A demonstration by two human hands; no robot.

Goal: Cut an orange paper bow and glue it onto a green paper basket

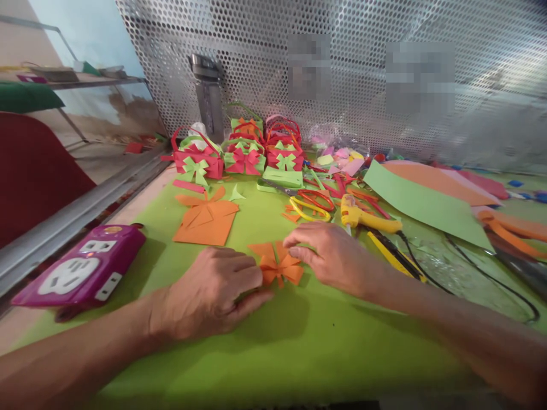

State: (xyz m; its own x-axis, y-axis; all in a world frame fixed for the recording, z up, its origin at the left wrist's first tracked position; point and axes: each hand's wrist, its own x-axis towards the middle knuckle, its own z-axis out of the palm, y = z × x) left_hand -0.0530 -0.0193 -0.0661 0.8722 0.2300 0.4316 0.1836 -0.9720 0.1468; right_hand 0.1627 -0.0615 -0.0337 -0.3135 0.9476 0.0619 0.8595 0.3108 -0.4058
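Note:
An orange paper bow point(280, 267) lies on the green tabletop between my hands. My left hand point(216, 290) is closed at the bow's left side, with the fingers curled and the thumb pointing right. At the upper right edge of the bow, the thumb and fingers of my right hand point(322, 250) are pinched together on the paper; the exact contact is partly hidden. Behind my left hand rests a flat orange paper bag piece point(207, 222) with a pointed cut-out top.
A purple power strip point(85, 265) sits at left. A yellow glue gun point(363, 216), scissors point(310, 208) and a yellow-black cutter point(393, 256) lie right. Several small paper bags point(199, 162) with bows stand behind. Coloured paper sheets point(427, 205) and a dark cord point(491, 279) are far right.

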